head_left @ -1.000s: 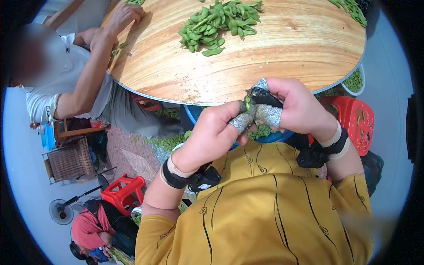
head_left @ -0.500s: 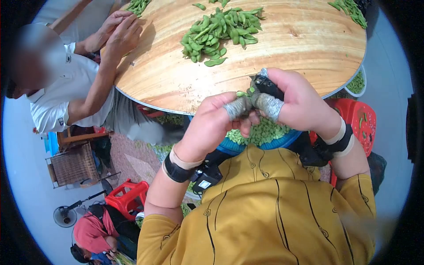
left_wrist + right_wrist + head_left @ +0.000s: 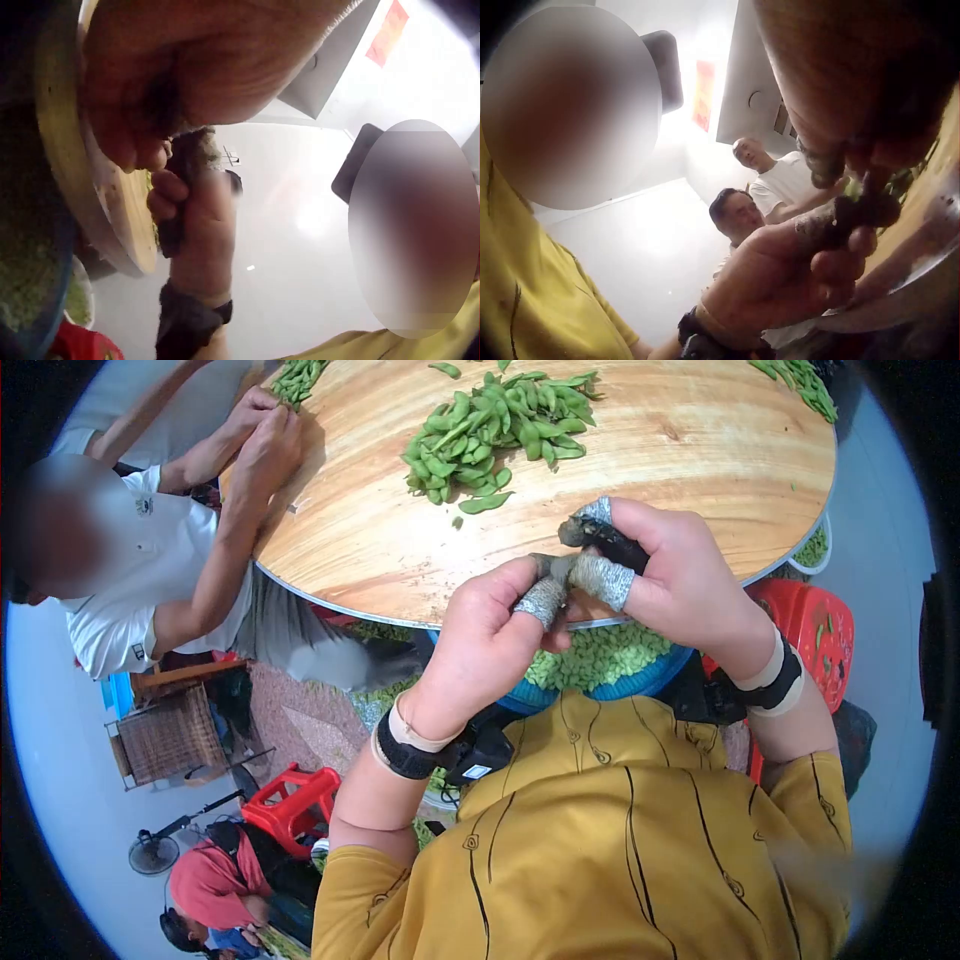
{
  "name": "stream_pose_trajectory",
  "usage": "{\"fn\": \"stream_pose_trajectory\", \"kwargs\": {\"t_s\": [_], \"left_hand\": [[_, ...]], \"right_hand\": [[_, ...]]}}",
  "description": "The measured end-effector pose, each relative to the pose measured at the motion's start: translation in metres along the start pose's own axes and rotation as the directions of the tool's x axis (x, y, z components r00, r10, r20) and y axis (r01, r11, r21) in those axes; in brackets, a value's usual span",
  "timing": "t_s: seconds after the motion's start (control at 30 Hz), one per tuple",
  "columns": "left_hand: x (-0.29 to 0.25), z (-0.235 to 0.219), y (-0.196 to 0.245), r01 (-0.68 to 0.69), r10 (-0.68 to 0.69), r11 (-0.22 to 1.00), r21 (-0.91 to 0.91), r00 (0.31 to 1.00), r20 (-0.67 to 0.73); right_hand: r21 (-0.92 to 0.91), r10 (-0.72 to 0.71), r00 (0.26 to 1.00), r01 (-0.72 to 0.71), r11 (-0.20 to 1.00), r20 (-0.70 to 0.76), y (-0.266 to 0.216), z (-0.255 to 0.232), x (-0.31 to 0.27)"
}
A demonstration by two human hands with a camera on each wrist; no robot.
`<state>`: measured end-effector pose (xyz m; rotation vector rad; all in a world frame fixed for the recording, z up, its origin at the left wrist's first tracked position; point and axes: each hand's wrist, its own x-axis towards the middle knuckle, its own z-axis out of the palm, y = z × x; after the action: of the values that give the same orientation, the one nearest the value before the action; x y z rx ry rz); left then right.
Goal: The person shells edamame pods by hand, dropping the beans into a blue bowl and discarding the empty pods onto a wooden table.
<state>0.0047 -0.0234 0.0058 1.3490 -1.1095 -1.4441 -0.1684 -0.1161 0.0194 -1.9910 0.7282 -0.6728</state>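
In the head view my left hand (image 3: 488,625) and right hand (image 3: 685,565) meet at the fingertips over the table's near edge. Grey tape wraps the thumbs, and a dark covering is on a right finger (image 3: 610,542). The right wrist view has a bit of green soybean pod (image 3: 851,187) between the meeting fingertips; the fingers hide most of it. Both hands have curled fingers and pinch at this spot. Below them, a blue basin (image 3: 655,678) holds shelled green beans (image 3: 600,657). A pile of soybean pods (image 3: 495,435) lies beyond on the wooden table (image 3: 700,470).
A person in a white shirt (image 3: 185,550) sits at the table's left, hands on the tabletop. Red stools (image 3: 800,625) stand right and lower left. Another person in a red shirt (image 3: 215,880) bends at lower left. A white bowl (image 3: 818,550) sits by the table's right edge.
The green pod seen between my fingertips in the head view is now hidden there. My right hand's dark-covered finger has lifted away from my left fingertips. A small green piece now lies near the pile.
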Motion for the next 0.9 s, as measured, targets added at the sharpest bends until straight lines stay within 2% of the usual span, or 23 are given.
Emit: {"fn": "stream_pose_trajectory", "kwargs": {"t_s": [0.03,0.07,0.1,0.13,0.17,0.2,0.27,0.3,0.37,0.4,0.5,0.53,0.57,0.6,0.63,0.67,0.7,0.73,0.77,0.8,0.83,0.87,0.9], "left_hand": [[-0.001,0.003,0.003,0.022,-0.026,0.986,-0.167,0.999,-0.022],[-0.003,0.003,0.006,0.019,-0.024,0.986,-0.166,0.999,-0.025],[-0.007,0.001,0.008,0.025,-0.043,0.967,-0.254,0.997,-0.067],[-0.010,0.000,0.009,0.027,-0.067,0.940,-0.340,0.992,-0.107],[-0.012,0.000,0.008,0.028,-0.070,0.940,-0.341,0.991,-0.114],[-0.015,0.001,0.007,-0.025,-0.051,0.915,-0.403,0.983,-0.175],[-0.020,0.001,0.003,-0.104,-0.018,0.862,-0.496,0.972,-0.236],[-0.021,0.001,0.000,-0.108,-0.016,0.862,-0.495,0.971,-0.240],[-0.023,0.001,-0.004,-0.082,-0.017,0.752,-0.654,0.989,-0.144],[-0.024,0.000,-0.006,-0.085,-0.014,0.753,-0.653,0.989,-0.145],[-0.032,0.002,-0.009,-0.138,0.035,0.831,-0.539,0.980,-0.197],[-0.036,0.003,-0.006,-0.111,0.021,0.895,-0.432,0.978,-0.207],[-0.039,0.005,-0.004,-0.079,0.008,0.944,-0.320,0.976,-0.218],[-0.039,0.007,0.001,-0.112,0.064,0.968,-0.224,0.976,-0.209],[-0.039,0.008,-0.005,-0.111,0.062,0.967,-0.230,0.975,-0.211],[-0.038,0.007,-0.013,-0.170,0.167,0.985,-0.003,0.971,-0.170],[-0.038,0.007,-0.015,-0.231,0.259,0.947,0.223,0.960,-0.107],[-0.043,0.007,-0.005,-0.196,0.234,0.912,0.361,0.970,-0.065],[-0.043,0.009,-0.006,-0.197,0.236,0.912,0.361,0.969,-0.068],[-0.042,0.012,-0.008,-0.161,0.179,0.974,0.160,0.979,-0.099],[-0.042,0.013,-0.009,-0.122,0.115,0.991,-0.047,0.986,-0.117],[-0.043,0.011,-0.007,-0.051,0.038,0.995,-0.083,0.988,-0.150],[-0.043,0.011,-0.003,-0.051,0.038,0.995,-0.082,0.988,-0.149]], "right_hand": [[0.043,0.007,0.998,-0.005,0.999,-0.055,0.004,0.003,-0.001],[0.086,0.013,0.994,-0.003,0.996,-0.108,0.007,0.005,-0.001],[0.088,0.008,0.995,0.001,0.996,-0.103,0.006,0.002,-0.002],[-0.040,0.039,0.998,-0.041,0.998,-0.040,0.003,-0.001,-0.005],[-0.171,0.079,0.997,-0.075,0.983,0.018,0.001,-0.002,-0.009],[-0.167,0.078,0.997,-0.073,0.983,0.024,-0.002,0.003,-0.013],[0.117,0.122,0.992,-0.120,0.986,-0.011,-0.008,0.018,-0.021],[0.117,0.119,0.993,-0.117,0.986,-0.008,-0.008,0.027,-0.023],[0.476,0.127,0.991,-0.097,0.874,-0.032,-0.006,0.042,-0.026],[0.553,0.233,0.970,-0.230,0.801,0.066,-0.016,0.035,-0.024],[0.570,0.300,0.949,-0.299,0.765,0.096,-0.019,0.028,-0.024],[0.535,0.416,0.887,-0.455,0.711,0.201,-0.022,0.020,-0.024],[0.532,0.418,0.885,-0.458,0.712,0.204,-0.018,0.018,-0.024],[0.515,0.333,0.927,-0.374,0.772,0.173,-0.012,0.018,-0.024],[0.494,0.245,0.959,-0.285,0.822,0.146,-0.010,0.018,-0.024],[0.467,0.262,0.954,-0.300,0.832,0.147,-0.016,0.014,-0.023],[0.463,0.263,0.953,-0.303,0.833,0.152,-0.015,0.013,-0.023],[0.425,0.242,0.959,-0.281,0.860,0.145,-0.014,0.012,-0.023],[0.386,0.219,0.966,-0.256,0.886,0.136,-0.014,0.011,-0.023],[0.386,0.217,0.967,-0.254,0.887,0.136,-0.015,0.010,-0.023],[0.423,0.287,0.940,-0.339,0.840,0.183,-0.017,0.009,-0.024],[0.455,0.352,0.907,-0.421,0.784,0.232,-0.020,0.008,-0.025],[0.456,0.353,0.907,-0.421,0.784,0.230,-0.023,0.008,-0.027]]}}
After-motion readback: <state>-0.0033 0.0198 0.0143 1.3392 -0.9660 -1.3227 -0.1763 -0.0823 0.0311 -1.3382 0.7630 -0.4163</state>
